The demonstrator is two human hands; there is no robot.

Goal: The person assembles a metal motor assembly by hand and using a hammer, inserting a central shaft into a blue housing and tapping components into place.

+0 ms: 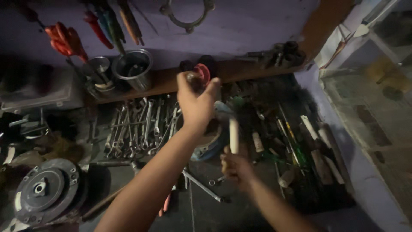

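My left hand (pixel 196 101) is raised over the workbench, its fingers closed around a small dark metal part (pixel 192 78) next to a red round piece (pixel 203 72). Lower and to the right, my right hand (pixel 234 165) grips the pale wooden handle of a hammer (pixel 233 133) held upright, its head blurred near my left wrist. Under both hands lies a round blue-grey metal part (pixel 209 144) on the dark bench.
A row of several wrenches (pixel 137 126) lies left of my hands. A steel cup (pixel 133 68) sits on a wooden shelf (pixel 167 82). Screwdrivers and files (pixel 296 137) lie right. A round pulley-like disc (pixel 45 189) lies bottom left. Tools hang on the purple wall (pixel 240 25).
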